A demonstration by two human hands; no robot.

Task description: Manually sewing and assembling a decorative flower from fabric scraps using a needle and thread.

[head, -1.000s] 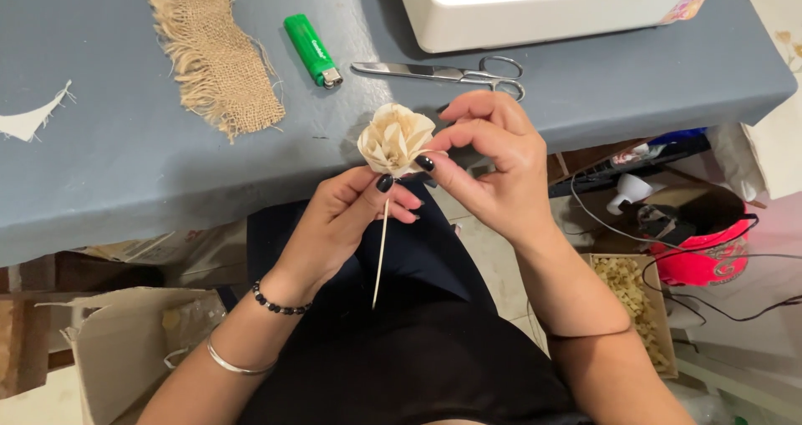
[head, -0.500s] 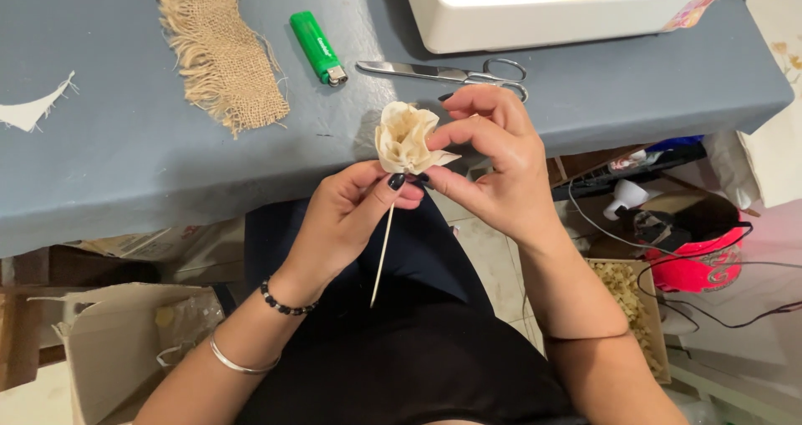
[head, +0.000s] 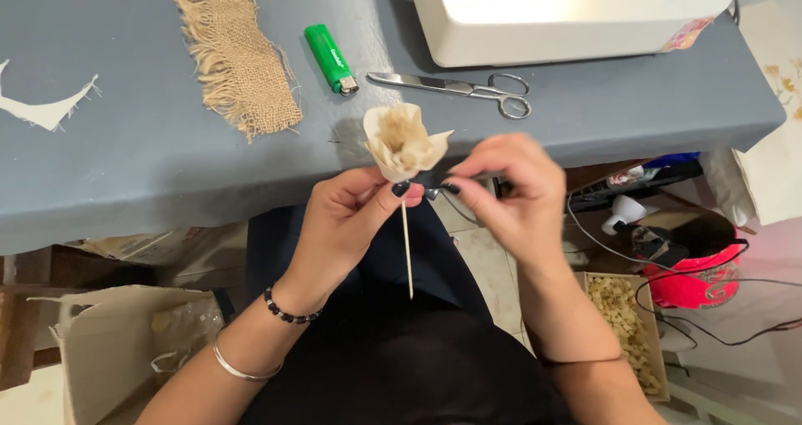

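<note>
Centrally, cream fabric flower (head: 401,143) on a thin wooden stick (head: 407,249), held upright just off the near edge of the desk (head: 150,166), above a dark-clothed lap. Left hand (head: 347,224), grip clamped on the stick just under the bloom, thumb and forefinger pressed together at the flower's base. Right hand (head: 510,193), fingertips pinched together beside the flower's base, touching or nearly touching it; contents of that pinch not discernible. Beaded bracelet (head: 288,310) and silver bangle (head: 238,366) on the left forearm.

Behind the flower on the grey desk: steel scissors (head: 455,86), blades pointing left; green lighter (head: 331,59) just left of them; frayed burlap strip (head: 238,53) farther left; white fabric scrap (head: 42,109) near the left edge. White sewing machine (head: 568,11) at the far right corner.

Below the desk: open cardboard box (head: 100,350) at left; tray of pale pieces (head: 622,325) and red container (head: 693,279) with cables at right.
</note>
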